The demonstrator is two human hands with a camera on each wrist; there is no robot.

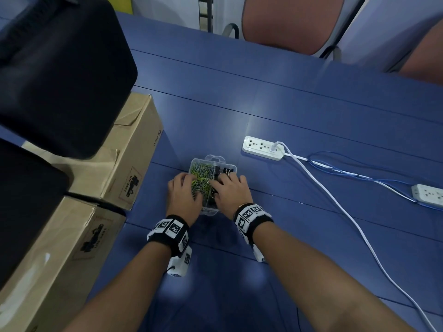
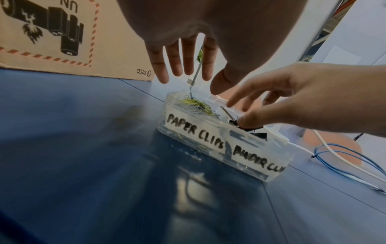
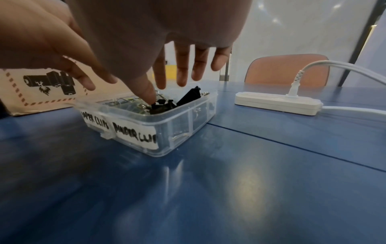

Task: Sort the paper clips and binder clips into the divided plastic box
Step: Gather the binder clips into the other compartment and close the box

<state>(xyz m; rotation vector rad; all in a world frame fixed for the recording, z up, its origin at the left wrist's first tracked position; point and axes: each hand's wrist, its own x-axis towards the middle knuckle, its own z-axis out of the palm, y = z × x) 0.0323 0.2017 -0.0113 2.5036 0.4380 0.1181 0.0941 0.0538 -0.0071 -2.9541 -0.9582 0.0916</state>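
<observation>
A clear divided plastic box [image 1: 209,212] stands on the blue table, with handwritten labels "PAPER CLIPS" and "BINDER CLIPS" on its near wall [image 2: 208,145]. Green and yellow paper clips [image 1: 202,171] fill its left compartment, and black binder clips [image 1: 224,170] lie in the right one. My left hand [image 1: 184,192] hovers over the paper clip side with straight, spread fingers [image 2: 188,62], holding nothing. My right hand [image 1: 230,190] is over the binder clip side. Its fingers [image 3: 181,69] are spread, and its thumb presses down on a black binder clip [image 3: 158,105] inside the box [image 3: 181,125].
Two cardboard boxes [image 1: 134,152] with black cases [image 1: 60,68] on top line the left side. A white power strip [image 1: 263,148] lies just right of the box, and its white cable and a blue cable [image 1: 335,168] run to a second strip [image 1: 429,194]. Chairs [image 1: 287,25] stand beyond the table.
</observation>
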